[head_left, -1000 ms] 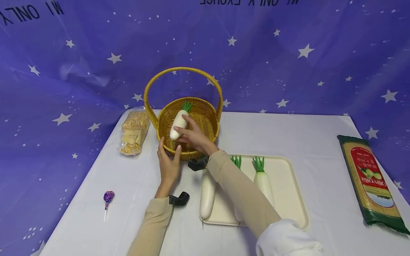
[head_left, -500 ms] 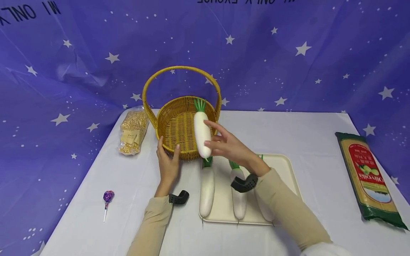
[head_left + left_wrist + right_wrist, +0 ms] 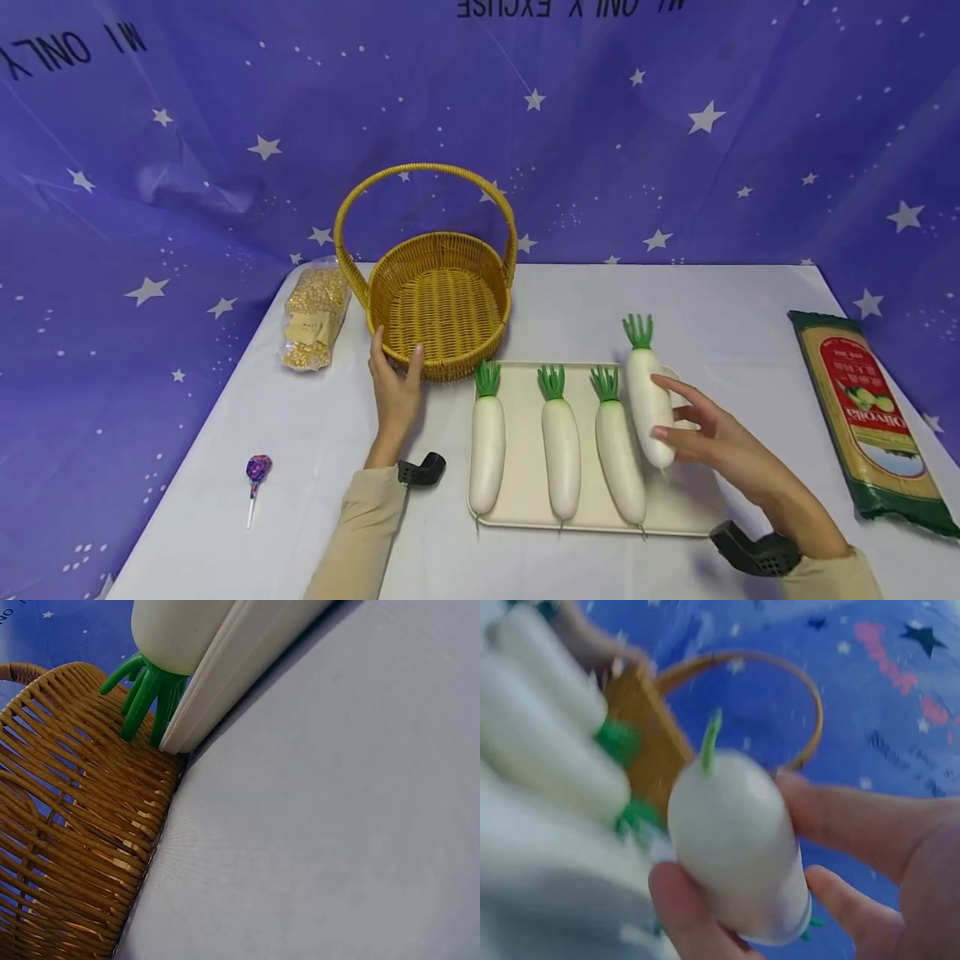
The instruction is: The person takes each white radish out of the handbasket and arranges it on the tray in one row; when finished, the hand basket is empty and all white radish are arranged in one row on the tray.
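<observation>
In the head view my right hand (image 3: 727, 442) holds a white radish (image 3: 648, 400) with green leaves, over the right part of a cream tray (image 3: 525, 527). Fingers and thumb pinch its sides; the right wrist view shows its root tip (image 3: 712, 742) toward the camera. Three more radishes lie in the tray: left (image 3: 488, 454), middle (image 3: 561, 458) and right (image 3: 621, 462). My left hand (image 3: 393, 400) rests against the front left of the wicker basket (image 3: 442, 367), thumb and index finger spread along its outer wall. Nothing lies in the basket.
A bag of corn kernels (image 3: 313, 321) lies left of the basket. Nearer on the left is a lollipop (image 3: 257, 471). A green and tan Olivoilà packet (image 3: 870, 417) lies at the right edge. Behind the white table (image 3: 577, 308) hangs a purple star-patterned cloth (image 3: 600, 167).
My right hand has lifted the radish out of the basket and carried it right and nearer, over the tray's right side. My left hand has stayed at the basket.
</observation>
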A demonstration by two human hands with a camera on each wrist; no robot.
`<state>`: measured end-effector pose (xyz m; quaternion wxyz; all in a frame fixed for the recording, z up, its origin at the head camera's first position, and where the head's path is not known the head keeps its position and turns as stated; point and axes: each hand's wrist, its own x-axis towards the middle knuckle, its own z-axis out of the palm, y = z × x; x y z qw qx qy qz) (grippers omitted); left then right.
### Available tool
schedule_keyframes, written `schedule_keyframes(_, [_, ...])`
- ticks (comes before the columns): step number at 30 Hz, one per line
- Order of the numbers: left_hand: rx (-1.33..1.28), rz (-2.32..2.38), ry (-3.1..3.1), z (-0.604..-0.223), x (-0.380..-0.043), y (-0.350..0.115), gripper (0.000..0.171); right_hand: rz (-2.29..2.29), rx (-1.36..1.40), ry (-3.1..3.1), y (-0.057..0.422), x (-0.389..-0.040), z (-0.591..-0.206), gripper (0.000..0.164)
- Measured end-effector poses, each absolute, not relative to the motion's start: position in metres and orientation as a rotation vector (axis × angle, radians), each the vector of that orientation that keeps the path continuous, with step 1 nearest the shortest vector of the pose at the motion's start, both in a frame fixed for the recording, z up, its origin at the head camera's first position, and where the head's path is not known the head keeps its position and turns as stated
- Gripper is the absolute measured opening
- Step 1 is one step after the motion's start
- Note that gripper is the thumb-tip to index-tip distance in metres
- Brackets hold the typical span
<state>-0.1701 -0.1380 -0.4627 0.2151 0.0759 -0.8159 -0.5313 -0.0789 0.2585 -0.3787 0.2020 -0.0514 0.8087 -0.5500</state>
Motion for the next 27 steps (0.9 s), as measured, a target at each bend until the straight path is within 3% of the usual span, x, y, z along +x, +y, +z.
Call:
schedule_keyframes(8, [0.213,-1.476,-2.271,-0.462,-0.170,-0.138,0.070,-1.300,0.138,2.391,0.290,-0.054,-0.399,0.071])
schedule_keyframes(27, [0.208,-1.491,-2.266,-0.463,-0.169,-0.138,0.071,-0.850,0.151,2.808,0.277,-0.029,-0.410,0.070])
